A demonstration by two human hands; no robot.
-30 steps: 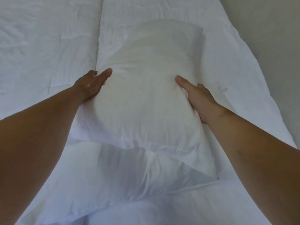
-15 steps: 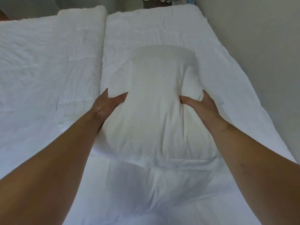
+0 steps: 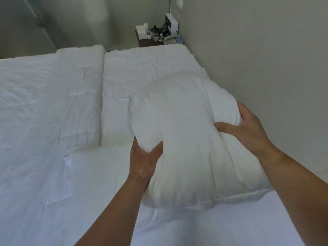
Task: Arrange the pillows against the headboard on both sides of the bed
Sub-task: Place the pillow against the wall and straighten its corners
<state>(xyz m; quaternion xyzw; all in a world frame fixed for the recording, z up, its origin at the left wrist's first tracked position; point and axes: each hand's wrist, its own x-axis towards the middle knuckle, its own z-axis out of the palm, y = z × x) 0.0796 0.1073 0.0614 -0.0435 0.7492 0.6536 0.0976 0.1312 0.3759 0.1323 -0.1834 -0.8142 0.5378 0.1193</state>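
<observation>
The bed (image 3: 53,107) is all white duvet. The pillow (image 3: 186,139) is lifted over its right side, looks light and squishy. Left hand (image 3: 143,160) and right hand (image 3: 246,128) pinch opposite edges, fingers dug in. Probably best gripped there.

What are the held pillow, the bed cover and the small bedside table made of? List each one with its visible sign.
Pillow: matte white woven fabric, probably cotton; soft filling dents under both hands.
Bed cover: matte white quilted-looking cloth, creased with stitched lines.
Bedside table: dark brown, probably wood or laminate; too small to tell.
</observation>
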